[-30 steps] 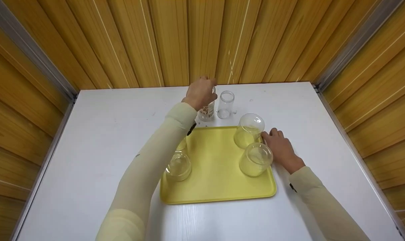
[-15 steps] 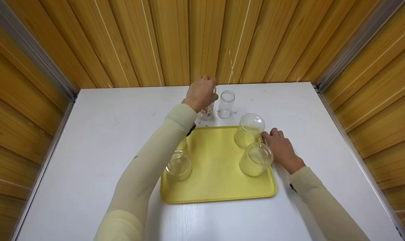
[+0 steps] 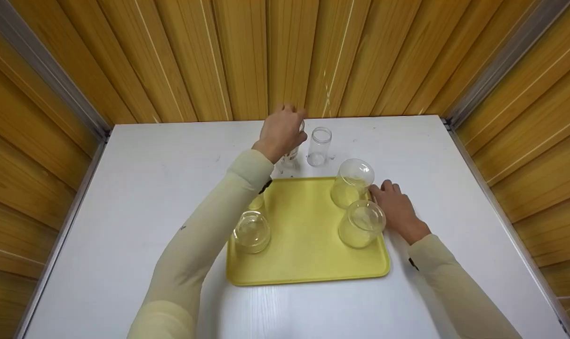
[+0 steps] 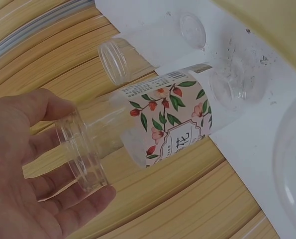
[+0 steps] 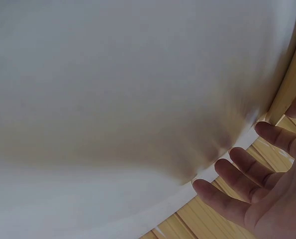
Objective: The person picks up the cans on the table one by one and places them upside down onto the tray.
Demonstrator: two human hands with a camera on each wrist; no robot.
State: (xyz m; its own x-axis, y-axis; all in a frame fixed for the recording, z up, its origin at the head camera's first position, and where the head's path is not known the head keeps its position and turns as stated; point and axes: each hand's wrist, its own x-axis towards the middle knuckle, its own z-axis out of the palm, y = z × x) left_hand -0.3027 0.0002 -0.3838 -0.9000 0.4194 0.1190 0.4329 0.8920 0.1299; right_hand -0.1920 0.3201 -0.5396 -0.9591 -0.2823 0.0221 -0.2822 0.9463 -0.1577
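Observation:
My left hand (image 3: 280, 132) reaches over the tray's back edge and grips the rim of a clear jar (image 4: 88, 149). In the left wrist view the jar's floral label (image 4: 172, 117) faces the camera; in the head view the hand hides most of the jar. A second clear jar (image 3: 319, 147), without a label, stands just to its right. My right hand (image 3: 397, 210) rests beside the right edge of the yellow tray (image 3: 299, 263), fingers relaxed. In the right wrist view its fingertips (image 5: 202, 186) touch the white table, with the thumb close to the tray's edge.
Two clear glass containers (image 3: 352, 183) stand on the tray's right side. On its left are another clear container (image 3: 252, 231) and one partly hidden behind the left sleeve (image 3: 204, 226). The white table (image 3: 148, 160) meets wood-panelled walls (image 3: 242, 61) at the back and sides.
My left forearm has shifted slightly left and its hand a little with it. Less of the jar's label shows in the head view. The right hand and tray have hardly moved.

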